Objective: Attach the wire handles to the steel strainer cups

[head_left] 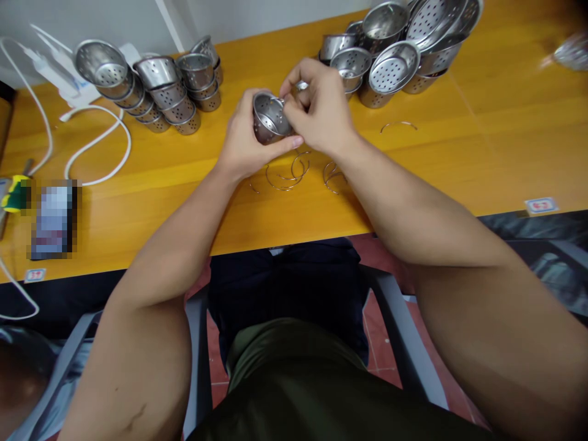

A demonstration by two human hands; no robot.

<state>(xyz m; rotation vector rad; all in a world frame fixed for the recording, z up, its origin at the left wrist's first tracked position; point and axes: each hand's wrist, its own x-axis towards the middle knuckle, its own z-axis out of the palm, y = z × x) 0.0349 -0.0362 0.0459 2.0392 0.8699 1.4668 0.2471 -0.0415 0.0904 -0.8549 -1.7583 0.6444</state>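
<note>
At the middle of the yellow wooden bench, a perforated silver metal cup is grasped by the left hand, while fingers of the right hand are pinched at its rim, their hold hidden, and it might be wrenched loose by uneven pulling.

1. A yellow-brown table stood before a pale wall.
2. A white power strip lay at the left rear, near the wall.
3. A white cable curved in a loop in front of the power strip.
4. A pixelated, phone-shaped object lay near the left front edge, just beside a tool with a yellow-and-green handle.
5. A left label and a right label marked the front edge.
</note>
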